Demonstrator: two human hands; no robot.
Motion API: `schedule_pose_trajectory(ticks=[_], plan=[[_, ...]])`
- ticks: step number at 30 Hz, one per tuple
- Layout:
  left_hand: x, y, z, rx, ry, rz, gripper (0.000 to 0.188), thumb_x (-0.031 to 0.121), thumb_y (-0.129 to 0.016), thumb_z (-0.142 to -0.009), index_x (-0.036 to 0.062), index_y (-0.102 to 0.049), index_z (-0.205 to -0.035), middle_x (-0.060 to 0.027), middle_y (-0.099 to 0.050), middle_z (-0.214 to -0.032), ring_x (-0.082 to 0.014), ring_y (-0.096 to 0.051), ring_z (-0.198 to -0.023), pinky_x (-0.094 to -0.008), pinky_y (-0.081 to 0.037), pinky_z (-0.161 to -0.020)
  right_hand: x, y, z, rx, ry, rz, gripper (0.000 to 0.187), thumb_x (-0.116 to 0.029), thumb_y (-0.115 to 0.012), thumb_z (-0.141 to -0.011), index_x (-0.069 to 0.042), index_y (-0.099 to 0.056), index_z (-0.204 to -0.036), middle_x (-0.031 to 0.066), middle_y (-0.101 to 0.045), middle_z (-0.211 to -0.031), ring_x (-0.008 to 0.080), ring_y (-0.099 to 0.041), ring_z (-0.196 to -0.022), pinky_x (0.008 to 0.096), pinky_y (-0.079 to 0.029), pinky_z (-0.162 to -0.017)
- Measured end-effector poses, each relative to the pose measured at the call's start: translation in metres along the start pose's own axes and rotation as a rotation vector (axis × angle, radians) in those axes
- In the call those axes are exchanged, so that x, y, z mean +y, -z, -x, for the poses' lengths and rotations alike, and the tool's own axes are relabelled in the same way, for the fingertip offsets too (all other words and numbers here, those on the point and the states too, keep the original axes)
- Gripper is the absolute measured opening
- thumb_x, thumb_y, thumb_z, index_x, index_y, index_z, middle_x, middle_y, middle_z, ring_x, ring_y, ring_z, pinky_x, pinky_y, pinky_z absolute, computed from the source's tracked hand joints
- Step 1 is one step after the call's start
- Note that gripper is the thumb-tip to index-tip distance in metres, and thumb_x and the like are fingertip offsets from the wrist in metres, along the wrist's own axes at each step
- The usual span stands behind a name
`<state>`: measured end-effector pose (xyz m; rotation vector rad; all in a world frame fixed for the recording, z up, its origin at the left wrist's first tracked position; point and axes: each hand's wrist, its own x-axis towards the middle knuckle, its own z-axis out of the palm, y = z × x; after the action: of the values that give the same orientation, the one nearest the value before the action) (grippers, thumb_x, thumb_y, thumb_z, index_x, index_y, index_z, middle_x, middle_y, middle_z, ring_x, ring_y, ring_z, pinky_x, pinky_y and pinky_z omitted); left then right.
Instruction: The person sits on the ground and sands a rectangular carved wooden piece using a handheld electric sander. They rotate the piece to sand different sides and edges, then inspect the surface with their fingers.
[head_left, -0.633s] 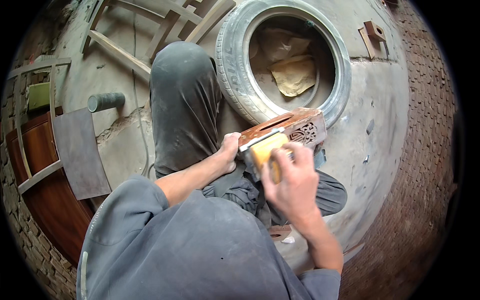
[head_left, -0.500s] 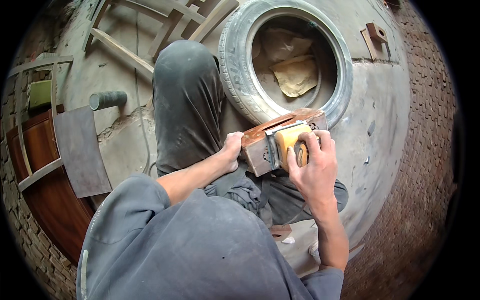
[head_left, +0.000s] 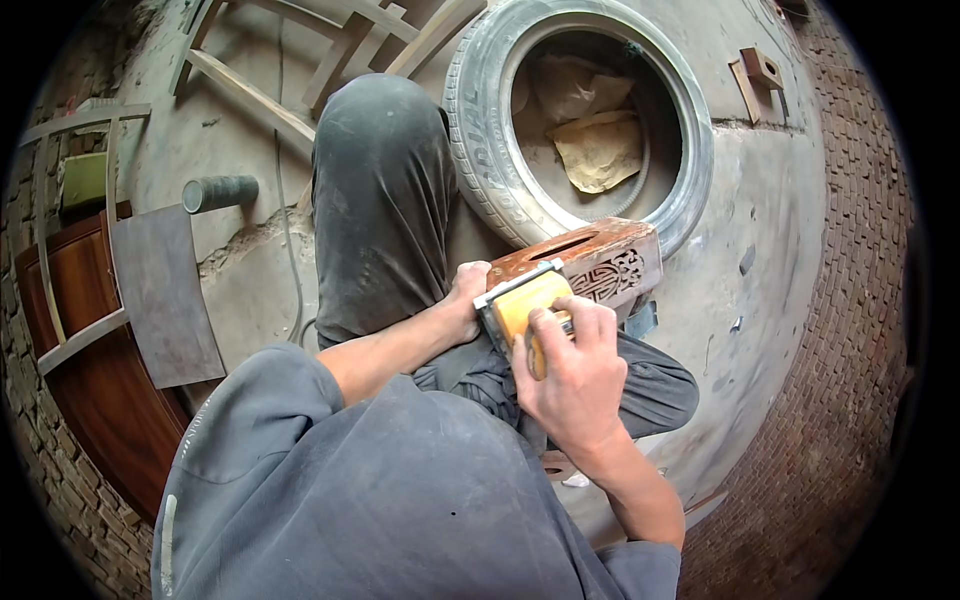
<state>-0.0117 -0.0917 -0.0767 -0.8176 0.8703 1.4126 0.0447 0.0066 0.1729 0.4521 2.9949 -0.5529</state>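
Note:
A reddish-brown wooden box (head_left: pixel 612 238) lies tilted by my lap and the tire. It has a long slot in its top, and carved fretwork now shows on its paler side. My left hand (head_left: pixel 466 302) is closed around the box's left end, its fingertips partly hidden. In my right hand (head_left: pixel 578 372) is a yellow palm sander (head_left: pixel 522 302), its flat pad against the left part of the carved side. The fingers wrap over the sander's body.
A large tire (head_left: pixel 480 150) lies just beyond the box, with a yellowish sheet (head_left: pixel 600 152) inside it. Wooden frames (head_left: pixel 250 95) and a grey board (head_left: pixel 165 300) are at left, near a dark green cylinder (head_left: pixel 222 194). A small wooden block (head_left: pixel 762 68) sits far right.
My right hand has moved the sander leftward along the box's side, uncovering the carved fretwork at the right. My left hand stays on the box's left end.

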Motion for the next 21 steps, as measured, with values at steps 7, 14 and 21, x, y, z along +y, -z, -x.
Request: schedule_pose_trajectory(ticks=[7,14,21], plan=[[0.003,-0.006,0.007,-0.021,0.023,0.047,0.04,0.026,-0.037,-0.112,0.0027,-0.068,-0.122,-0.0154,-0.077,-0.112,-0.0292,-0.077,-0.098,-0.0459,-0.062,-0.093,-0.005,0.0,-0.001,0.01,0.01,0.016,0.029,-0.015,-0.082,-0.083,-0.012,-0.071,-0.11,0.0106,-0.061,-0.117,0.0348,-0.06,-0.11,0.0422,-0.061,-0.064],[0.004,-0.009,0.012,0.023,0.004,0.019,0.037,0.023,-0.041,-0.111,0.0026,-0.071,-0.116,-0.0143,-0.078,-0.106,-0.0276,-0.077,-0.098,-0.0443,-0.062,-0.09,-0.006,0.002,-0.003,-0.009,-0.014,0.032,0.034,-0.015,-0.085,-0.081,-0.007,-0.072,-0.111,0.0144,-0.063,-0.119,0.0352,-0.063,-0.109,0.0428,-0.06,-0.077],[0.008,-0.021,0.025,0.153,-0.027,-0.053,0.032,0.023,-0.043,-0.104,0.0064,-0.07,-0.106,-0.0095,-0.072,-0.096,-0.0237,-0.069,-0.089,-0.0438,-0.054,-0.082,0.007,0.002,-0.007,0.027,-0.045,0.035,0.031,-0.017,-0.082,-0.083,-0.01,-0.07,-0.111,0.0112,-0.061,-0.118,0.0349,-0.06,-0.111,0.0431,-0.062,-0.069]])
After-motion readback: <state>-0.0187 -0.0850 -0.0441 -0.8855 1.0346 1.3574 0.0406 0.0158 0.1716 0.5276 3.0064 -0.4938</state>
